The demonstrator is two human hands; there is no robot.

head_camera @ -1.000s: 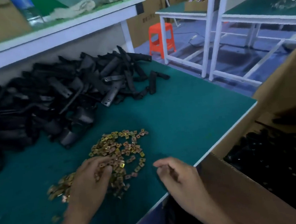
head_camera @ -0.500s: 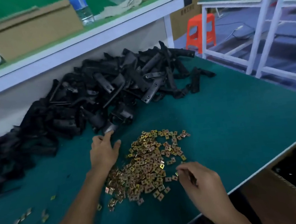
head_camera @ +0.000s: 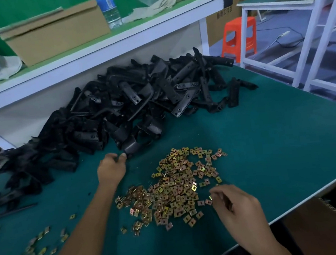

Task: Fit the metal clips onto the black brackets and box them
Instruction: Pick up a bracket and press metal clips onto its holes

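- Left hand (head_camera: 111, 169) curled, grips black bracket (head_camera: 132, 147) at near edge of bracket pile (head_camera: 159, 91)
- Right hand (head_camera: 238, 205) pinches one metal clip (head_camera: 210, 197) beside clip heap (head_camera: 177, 186) on green table (head_camera: 278, 136)

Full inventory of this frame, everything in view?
black brackets: many, black, table back
metal clips: many, brass, heap front centre, scatter front left
table: one, green
cardboard box: one, brown, shelf
water bottle: one, clear, shelf
cloth: one, off-white, shelf
stool: one, orange, floor right
carton: one, brown, below table's front right
left hand: grips a black bracket at pile's edge
right hand: curled beside clip heap; hold unclear
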